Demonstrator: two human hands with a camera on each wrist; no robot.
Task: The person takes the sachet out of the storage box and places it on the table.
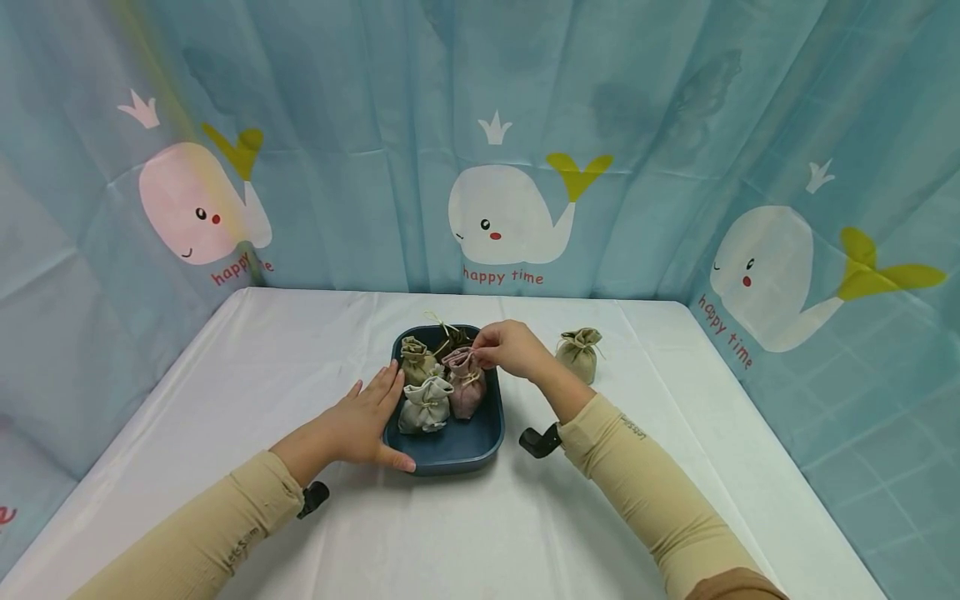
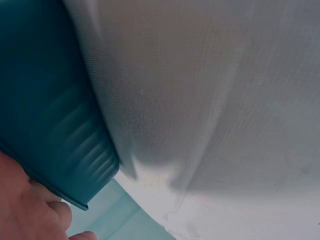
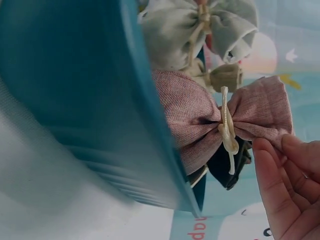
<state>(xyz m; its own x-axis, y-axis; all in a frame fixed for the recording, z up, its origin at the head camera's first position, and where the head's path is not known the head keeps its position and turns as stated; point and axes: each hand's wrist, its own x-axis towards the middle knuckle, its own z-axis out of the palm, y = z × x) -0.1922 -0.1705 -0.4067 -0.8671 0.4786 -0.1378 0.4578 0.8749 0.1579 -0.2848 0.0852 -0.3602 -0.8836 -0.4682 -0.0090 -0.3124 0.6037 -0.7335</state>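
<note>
While the left hand [image 1: 358, 427] lies flat and relaxed against the near-left rim of the blue tray [image 1: 457, 446], thumb along the front edge, the right hand [image 1: 510, 347] has its grip pinched on the gathered top of the pink pouch [image 1: 467, 389]. That pouch sits inside the tray, roughly in the middle, and it's a coarse woven linen kind of fabric, cinched at the neck with a pale cord tied in a knot. The tray is a smooth rounded-corner plastic thing with faint ridges on its outer wall. Also in it: a light grey pouch [image 1: 425, 405] right beside the pink one, an olive pouch [image 1: 415, 358] behind that, and something dark at the back, hard to make out. Another olive pouch [image 1: 580, 352] stands outside on the bench [image 1: 225, 392], which is covered in white cloth, just right of the tray. Behind it all hangs a blue whale-print curtain [image 1: 517, 125].
</note>
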